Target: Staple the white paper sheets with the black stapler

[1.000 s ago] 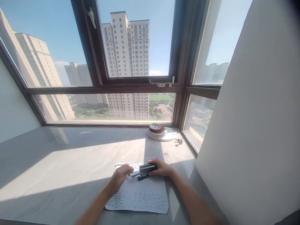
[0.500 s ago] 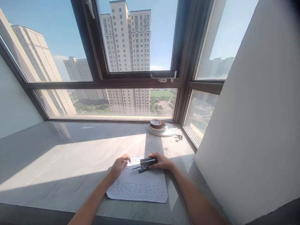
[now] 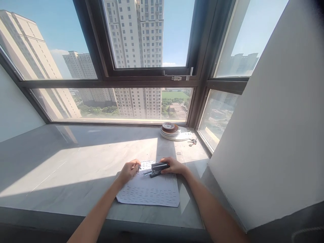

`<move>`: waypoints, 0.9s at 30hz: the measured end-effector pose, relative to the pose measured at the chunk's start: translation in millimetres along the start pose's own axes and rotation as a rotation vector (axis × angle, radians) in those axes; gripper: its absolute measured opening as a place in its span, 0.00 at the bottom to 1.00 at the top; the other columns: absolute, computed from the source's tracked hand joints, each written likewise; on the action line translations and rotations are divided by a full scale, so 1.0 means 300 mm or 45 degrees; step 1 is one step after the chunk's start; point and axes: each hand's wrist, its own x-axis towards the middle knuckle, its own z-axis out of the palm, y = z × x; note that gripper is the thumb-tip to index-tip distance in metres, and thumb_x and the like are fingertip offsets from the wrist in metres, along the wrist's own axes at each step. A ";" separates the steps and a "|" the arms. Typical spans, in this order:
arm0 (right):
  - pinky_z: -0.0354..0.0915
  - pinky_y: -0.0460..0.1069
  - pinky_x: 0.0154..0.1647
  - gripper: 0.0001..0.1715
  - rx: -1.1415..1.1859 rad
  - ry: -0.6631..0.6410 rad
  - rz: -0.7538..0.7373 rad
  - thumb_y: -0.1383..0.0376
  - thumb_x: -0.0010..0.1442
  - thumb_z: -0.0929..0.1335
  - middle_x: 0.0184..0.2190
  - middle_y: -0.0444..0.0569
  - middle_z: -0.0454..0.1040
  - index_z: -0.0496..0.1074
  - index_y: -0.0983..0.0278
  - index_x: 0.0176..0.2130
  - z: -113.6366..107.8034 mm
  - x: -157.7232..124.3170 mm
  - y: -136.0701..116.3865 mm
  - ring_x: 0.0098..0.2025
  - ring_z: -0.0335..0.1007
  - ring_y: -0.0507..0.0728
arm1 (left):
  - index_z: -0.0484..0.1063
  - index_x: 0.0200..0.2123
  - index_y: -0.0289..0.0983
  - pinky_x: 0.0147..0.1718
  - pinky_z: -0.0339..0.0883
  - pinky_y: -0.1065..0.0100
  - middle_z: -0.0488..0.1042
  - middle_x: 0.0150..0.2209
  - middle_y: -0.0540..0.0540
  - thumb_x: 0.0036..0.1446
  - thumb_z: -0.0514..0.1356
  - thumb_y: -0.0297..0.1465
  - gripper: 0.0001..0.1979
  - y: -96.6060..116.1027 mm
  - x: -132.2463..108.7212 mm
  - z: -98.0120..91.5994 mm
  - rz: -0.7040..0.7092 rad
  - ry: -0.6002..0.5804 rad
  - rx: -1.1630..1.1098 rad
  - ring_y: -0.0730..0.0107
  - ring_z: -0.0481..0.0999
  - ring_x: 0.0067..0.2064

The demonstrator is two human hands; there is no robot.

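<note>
My right hand (image 3: 173, 165) grips a black stapler (image 3: 160, 166) with its top raised and its metal magazine slid out toward the left. Between the fingertips of my left hand (image 3: 130, 171) is a small dark strip (image 3: 139, 167), which looks like a row of staples. Under both hands lies a white sheet of paper (image 3: 149, 196) covered with rows of short dark marks, many resembling staples. The left hand is over the paper's upper left part, apart from the stapler.
Toward the window corner stand stacked round plates (image 3: 170, 131), with keys (image 3: 193, 141) to their right. Two small staple strips (image 3: 179, 153) lie on the pale stone sill (image 3: 88, 168). A slanted white wall (image 3: 265, 135) bounds the right side.
The view has tipped downward, so everything sits higher in the picture. My left fingers have turned, and the small dark strip now shows between them. The stapler stays in my right hand.
</note>
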 end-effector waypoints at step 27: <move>0.64 0.50 0.42 0.26 -0.032 -0.028 0.001 0.50 0.56 0.78 0.38 0.47 0.78 0.80 0.65 0.46 -0.005 -0.002 -0.006 0.40 0.71 0.58 | 0.84 0.43 0.39 0.42 0.76 0.59 0.84 0.40 0.42 0.64 0.68 0.42 0.13 0.011 0.001 0.007 0.143 0.001 0.085 0.60 0.83 0.39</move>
